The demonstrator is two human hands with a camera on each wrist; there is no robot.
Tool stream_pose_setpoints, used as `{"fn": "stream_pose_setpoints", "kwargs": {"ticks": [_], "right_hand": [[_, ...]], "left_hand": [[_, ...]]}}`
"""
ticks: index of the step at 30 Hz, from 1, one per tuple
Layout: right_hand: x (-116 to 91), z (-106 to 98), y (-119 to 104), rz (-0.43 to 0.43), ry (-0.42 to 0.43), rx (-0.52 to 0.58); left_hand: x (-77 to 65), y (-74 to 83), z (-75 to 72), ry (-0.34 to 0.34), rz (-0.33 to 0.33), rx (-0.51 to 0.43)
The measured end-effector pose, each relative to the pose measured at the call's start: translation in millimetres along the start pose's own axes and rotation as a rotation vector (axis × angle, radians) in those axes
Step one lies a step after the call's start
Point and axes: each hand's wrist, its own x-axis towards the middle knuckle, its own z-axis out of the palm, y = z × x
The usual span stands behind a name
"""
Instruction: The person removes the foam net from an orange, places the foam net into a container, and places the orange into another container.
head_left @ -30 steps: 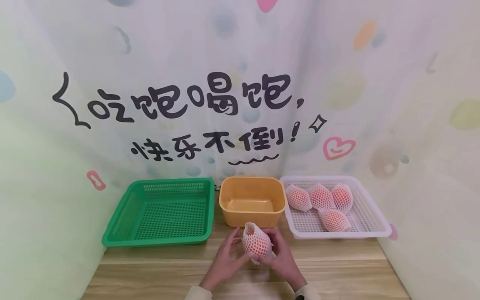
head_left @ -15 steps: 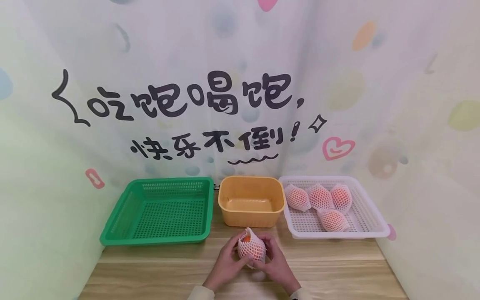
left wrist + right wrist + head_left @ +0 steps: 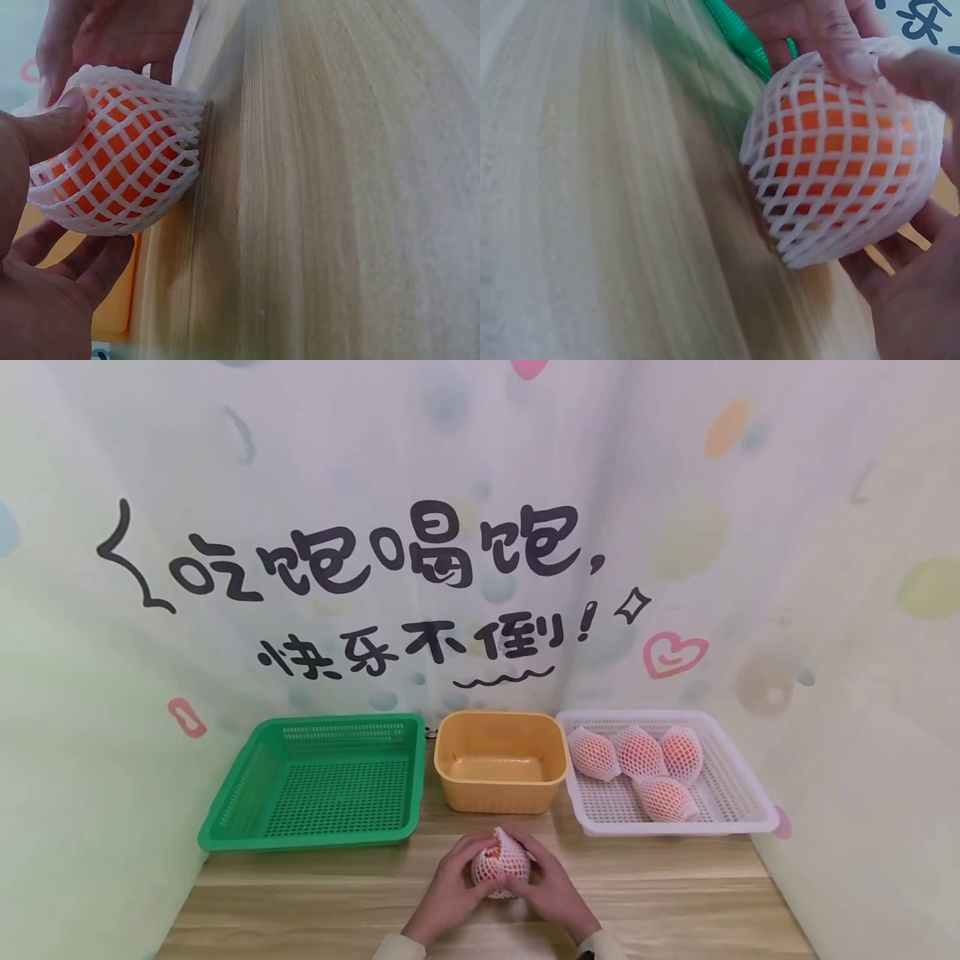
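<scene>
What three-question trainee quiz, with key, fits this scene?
1. True or false: both the left hand and the right hand hold the round orange item in white foam netting.
2. How many other netted items lie in the white perforated plastic basket?
3. The yellow rounded-rectangular plastic tub stands: (a) inside the green perforated plastic basket; (b) between the two baskets; (c) on the white basket's right.

Key: 1 true; 2 four; 3 b.
</scene>
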Motion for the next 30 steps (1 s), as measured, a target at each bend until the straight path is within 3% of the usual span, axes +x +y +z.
{"fn": "stream_pose_setpoints", "kwargs": {"ticks": [3,10,15,23,30], "right_hand": [[1.7,0.5,0.0,-0.024,0.019,-0.019],[0.0,1.1,-1.8,-0.051,0.126,0.035],[-2.3,4.6,-3.7,-0.109,0.183,0.025],[-3.5,10.0,-8.4,-0.189,0.271,0.051],[-2.6,9.5,-9.2,-0.172,0.317,0.001]], "left_hand": [[-0.3,0.5,-0.8,0.001,0.007,0.002],[-1.7,1.2,-4.2,0.046,-0.079,-0.047],[-4.7,4.2,-6.8,0.083,-0.098,-0.050],[-4.2,5.5,-8.5,0.141,-0.080,-0.030],[1.3,5.0,-6.2,0.163,-0.033,-0.033]]}}
